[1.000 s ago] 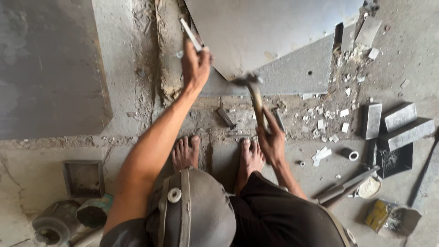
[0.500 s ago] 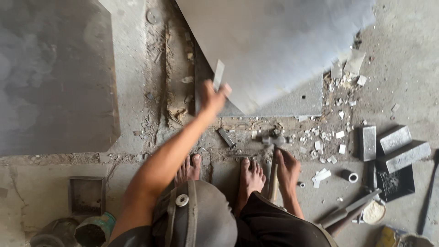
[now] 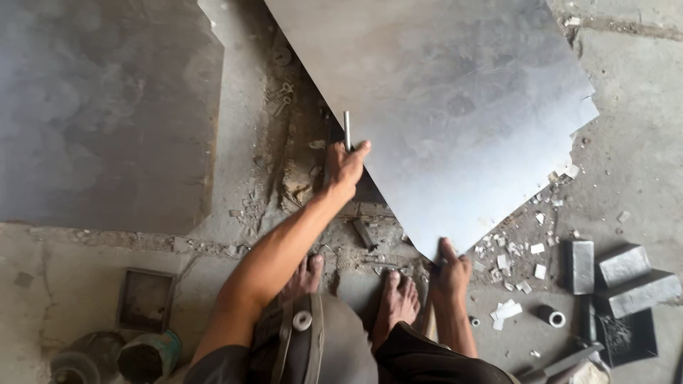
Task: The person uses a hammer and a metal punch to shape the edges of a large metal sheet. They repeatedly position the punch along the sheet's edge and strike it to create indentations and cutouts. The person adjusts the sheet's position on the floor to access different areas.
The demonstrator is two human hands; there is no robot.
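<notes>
Your left hand (image 3: pixel 345 167) is closed around a slim, straight metal rod (image 3: pixel 347 129) whose long axis runs upright in view, pointing away from you beside the left edge of a large, flat, dull-grey metal sheet (image 3: pixel 441 107). The sheet lies tilted on the rough, debris-strewn concrete floor (image 3: pixel 256 178), its lower corner pointing toward your feet. Your right hand (image 3: pixel 449 267) grips that corner, fingers curled under the edge; rectangular grey blocks (image 3: pixel 619 274) lie well to its right.
</notes>
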